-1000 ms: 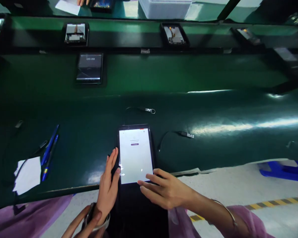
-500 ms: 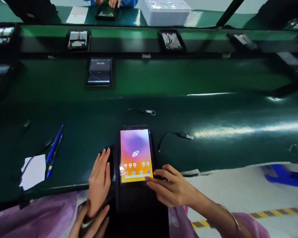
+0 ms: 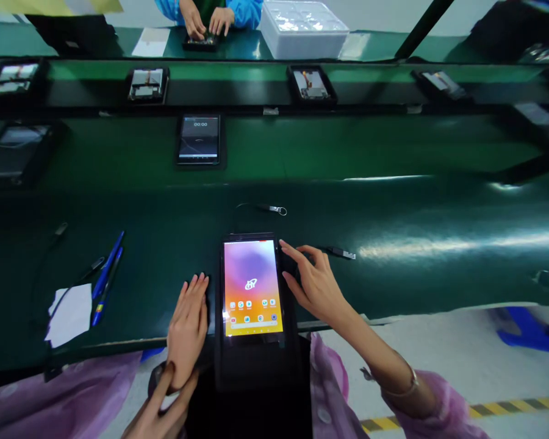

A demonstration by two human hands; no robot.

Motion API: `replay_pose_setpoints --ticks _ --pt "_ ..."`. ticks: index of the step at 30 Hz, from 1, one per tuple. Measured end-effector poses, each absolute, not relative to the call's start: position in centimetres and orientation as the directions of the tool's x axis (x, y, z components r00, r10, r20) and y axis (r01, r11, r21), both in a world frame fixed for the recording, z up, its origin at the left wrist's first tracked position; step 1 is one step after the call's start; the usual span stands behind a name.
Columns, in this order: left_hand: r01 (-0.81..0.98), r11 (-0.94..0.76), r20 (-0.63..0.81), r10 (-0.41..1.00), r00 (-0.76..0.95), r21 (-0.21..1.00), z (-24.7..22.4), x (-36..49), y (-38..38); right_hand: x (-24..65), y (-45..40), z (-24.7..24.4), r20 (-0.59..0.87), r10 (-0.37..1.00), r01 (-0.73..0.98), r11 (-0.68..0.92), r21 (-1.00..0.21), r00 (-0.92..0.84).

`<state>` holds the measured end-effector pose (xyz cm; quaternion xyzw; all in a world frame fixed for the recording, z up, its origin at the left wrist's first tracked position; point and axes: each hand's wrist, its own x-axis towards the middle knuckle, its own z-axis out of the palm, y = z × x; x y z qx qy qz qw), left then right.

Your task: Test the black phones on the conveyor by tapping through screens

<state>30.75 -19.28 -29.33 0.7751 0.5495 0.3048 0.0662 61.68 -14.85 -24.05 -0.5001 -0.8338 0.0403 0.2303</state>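
Black frames the lit tablet (image 3: 251, 280) on the dark green worktop (image 3: 155, 256), and we see its screen glowing violet and orange. Our right hand (image 3: 318, 283) is at the tablet's upper right edge, its grip loosely spread, index finger and thumb near the rim, with hold of nothing that we can make out. Our left hand (image 3: 187, 329) lies flat just left of the tablet, its grip parted and bare, while another hand (image 3: 165, 405), whose we cannot tell, overlaps its wrist. Below the tablet, a dark base (image 3: 258, 369) seems to overhang the worktop, so we judge that a knock there could tip both down. A stray fingertip could swipe the glass, and the cable (image 3: 343, 252) right of the tablet could snag if our right hand swept outward
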Motion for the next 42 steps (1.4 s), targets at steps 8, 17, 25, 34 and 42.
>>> replay_pose_setpoints --ticks 8,17,25,34,42 --pt "0.825 -0.369 0.386 0.900 0.203 0.427 -29.3 30.7 -19.4 61.2 -17.4 -23.3 0.399 0.802 0.700 0.590 -0.403 -0.445" --pt "0.818 -0.353 0.359 0.913 0.195 0.454 -28.9 30.8 -19.4 58.2 -19.6 -23.1 0.418 0.659 0.513 0.750 -0.417 -0.625" --pt "0.816 -0.365 0.354 0.911 0.213 0.448 -29.0 30.8 -19.5 55.6 -19.9 -24.5 0.330 0.584 0.502 0.810 -0.305 -0.742" --pt "0.869 -0.350 0.340 0.912 0.230 0.350 -28.6 31.6 -19.9 55.6 -19.9 -24.0 0.364 0.606 0.486 0.791 -0.372 -0.708" --pt "0.844 -0.326 0.350 0.920 0.178 0.426 -28.6 31.7 -20.0 57.0 -20.6 -25.0 0.528 0.734 0.481 0.679 -0.555 -0.427"
